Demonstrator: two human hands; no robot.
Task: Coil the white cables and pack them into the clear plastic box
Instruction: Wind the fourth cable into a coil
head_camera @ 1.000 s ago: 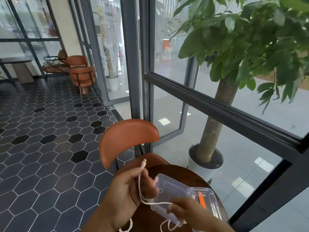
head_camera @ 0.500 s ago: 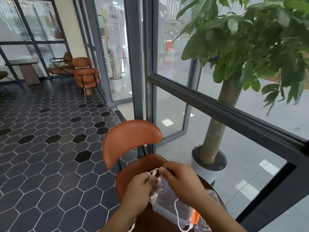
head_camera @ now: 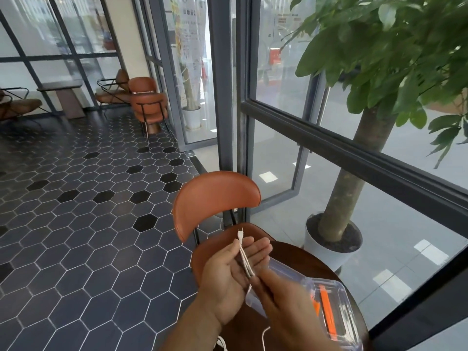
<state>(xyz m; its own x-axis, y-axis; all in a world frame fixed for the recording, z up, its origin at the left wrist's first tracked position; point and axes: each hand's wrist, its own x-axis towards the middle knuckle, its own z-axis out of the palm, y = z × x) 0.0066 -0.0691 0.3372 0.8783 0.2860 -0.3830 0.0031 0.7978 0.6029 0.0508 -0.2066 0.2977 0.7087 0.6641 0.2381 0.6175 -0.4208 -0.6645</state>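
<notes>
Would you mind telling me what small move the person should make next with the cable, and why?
Probably the right hand should carry the loose length up over the open left hand for another loop. The white cable lies doubled across that palm with its plug past the fingertips, more of it trails below the wrists, and the clear plastic box waits on the table.

White cable [head_camera: 245, 262]: smooth, matt sheath, probably plastic. Storage box [head_camera: 336, 297]: clear, glossy plastic with orange latches. Round table [head_camera: 298, 257]: dark wood, polished sheen. Chair backrest [head_camera: 215, 198]: smooth orange-brown upholstery, apparently leather. Floor [head_camera: 83, 236]: matt hexagonal tiles. Window frames [head_camera: 354, 145]: grey painted metal.
</notes>
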